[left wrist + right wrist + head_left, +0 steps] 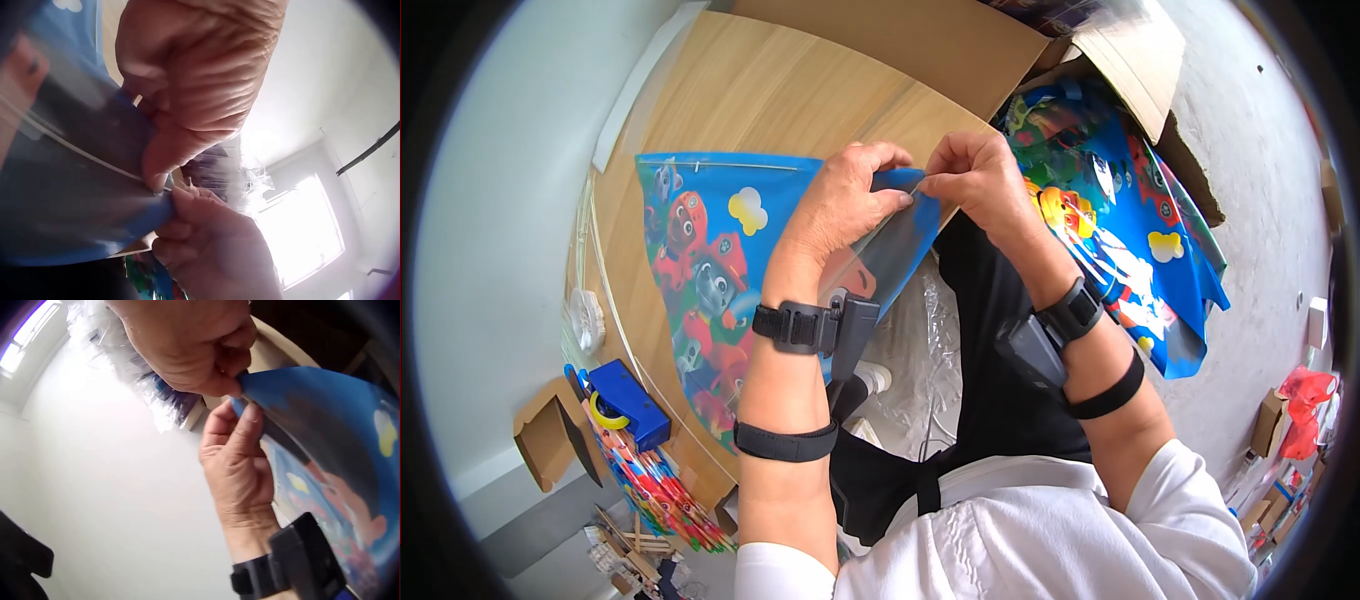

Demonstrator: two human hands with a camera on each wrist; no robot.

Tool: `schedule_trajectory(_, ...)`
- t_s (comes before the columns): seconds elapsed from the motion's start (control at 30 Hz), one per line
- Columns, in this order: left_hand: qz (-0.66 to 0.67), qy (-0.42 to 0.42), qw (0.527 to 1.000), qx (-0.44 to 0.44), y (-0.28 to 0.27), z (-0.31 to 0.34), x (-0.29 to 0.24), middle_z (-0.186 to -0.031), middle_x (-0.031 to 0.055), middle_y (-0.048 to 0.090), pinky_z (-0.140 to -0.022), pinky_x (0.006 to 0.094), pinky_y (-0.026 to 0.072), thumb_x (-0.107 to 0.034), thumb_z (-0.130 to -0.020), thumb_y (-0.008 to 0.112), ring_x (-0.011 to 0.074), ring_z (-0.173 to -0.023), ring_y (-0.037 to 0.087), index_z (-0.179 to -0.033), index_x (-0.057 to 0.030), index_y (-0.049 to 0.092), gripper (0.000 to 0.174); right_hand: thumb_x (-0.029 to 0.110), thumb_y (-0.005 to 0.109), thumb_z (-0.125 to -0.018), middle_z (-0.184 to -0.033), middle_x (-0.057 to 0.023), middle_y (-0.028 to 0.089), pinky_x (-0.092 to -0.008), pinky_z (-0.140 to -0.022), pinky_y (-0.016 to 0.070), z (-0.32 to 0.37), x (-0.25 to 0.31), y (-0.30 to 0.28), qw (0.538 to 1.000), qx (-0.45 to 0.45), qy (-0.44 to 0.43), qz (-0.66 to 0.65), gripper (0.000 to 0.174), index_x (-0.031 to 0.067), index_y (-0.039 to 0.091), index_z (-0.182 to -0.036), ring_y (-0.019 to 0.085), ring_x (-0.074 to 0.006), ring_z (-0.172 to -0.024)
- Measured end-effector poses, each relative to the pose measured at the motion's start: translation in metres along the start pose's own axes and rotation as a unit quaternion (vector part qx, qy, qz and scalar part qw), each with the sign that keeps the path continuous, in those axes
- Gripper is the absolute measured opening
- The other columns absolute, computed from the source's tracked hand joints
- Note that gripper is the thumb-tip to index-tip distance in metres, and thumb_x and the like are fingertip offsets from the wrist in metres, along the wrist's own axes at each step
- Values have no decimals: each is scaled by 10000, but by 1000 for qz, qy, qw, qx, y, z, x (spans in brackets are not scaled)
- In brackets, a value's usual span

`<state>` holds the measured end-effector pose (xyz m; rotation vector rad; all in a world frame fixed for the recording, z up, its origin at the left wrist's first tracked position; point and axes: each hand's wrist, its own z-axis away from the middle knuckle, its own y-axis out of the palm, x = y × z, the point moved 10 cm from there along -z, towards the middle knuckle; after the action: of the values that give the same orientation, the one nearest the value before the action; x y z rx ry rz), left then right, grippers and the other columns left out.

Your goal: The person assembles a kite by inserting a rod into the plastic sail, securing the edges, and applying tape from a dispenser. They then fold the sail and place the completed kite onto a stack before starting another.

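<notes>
Left hand (840,200) and right hand (985,185), fingertips closed, pinch the right corner of a glossy blue sheet (785,195), brightly cartoon-printed, spread leftward over a wood-grain table (800,85).

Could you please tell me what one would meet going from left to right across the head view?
Small open cardboard box, blue tape dispenser, left hand, right hand, blue cartoon-printed sheeting, red bundle.
</notes>
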<state>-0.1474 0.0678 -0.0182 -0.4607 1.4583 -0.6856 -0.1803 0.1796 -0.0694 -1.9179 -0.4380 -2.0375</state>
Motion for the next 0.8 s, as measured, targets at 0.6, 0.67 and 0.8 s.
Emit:
schedule_trajectory(0.6,-173,14,984,-32,-5,-1,7,-782,127,617,-708,372,454,-65,-669,672,282,-818,577,-795,-30,631,137,38,653,-620,-607,-127,597,-306,-551,471,17,-6,-3,989,-141,8,54,94,-10,586,-666,596,-203,-574)
schedule_trajectory(0.67,-236,50,970,-21,-7,2,9,-807,118,624,-728,368,452,-57,-670,669,285,-856,569,-814,-38,640,148,41,641,-612,-626,-142,606,-337,-561,477,17,-3,-5,983,-142,9,116,84,-4,588,-661,606,-257,-586)
schedule_trajectory(0.8,-371,-50,927,-12,-47,17,49,-906,102,622,-844,413,415,1,-658,629,285,-993,528,-895,-53,637,243,35,625,-617,-633,-147,605,-351,-570,477,16,-7,-2,987,-124,27,103,69,2,584,-663,606,-281,-605)
